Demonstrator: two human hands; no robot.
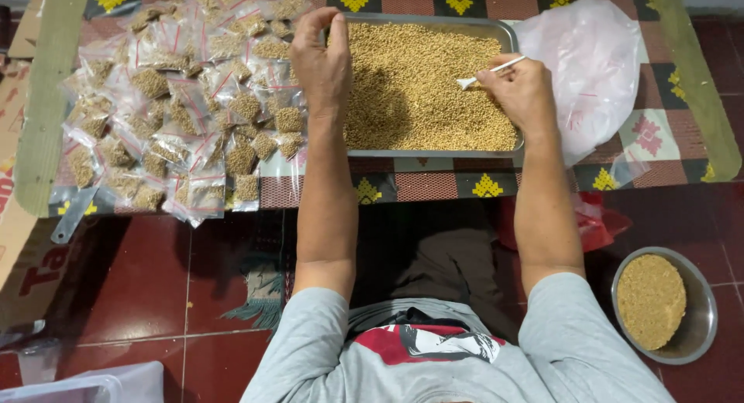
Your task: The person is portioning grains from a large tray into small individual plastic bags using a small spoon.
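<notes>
Golden seeds [411, 93] fill the tray [434, 20] between both hands.

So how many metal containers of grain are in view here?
2. A rectangular metal tray of grain lies on the patterned mat under both hands; a round metal bowl of finer grain stands on the red floor at lower right. Others may lie outside the view.

I see a low table [682, 101] covered with a patterned cloth of red, green and yellow. On it lie a metal tray [434, 152] full of tan grain, a heap of small clear filled bags [178, 101] at its left, and a crumpled clear plastic bag [597, 62] at its right.
</notes>
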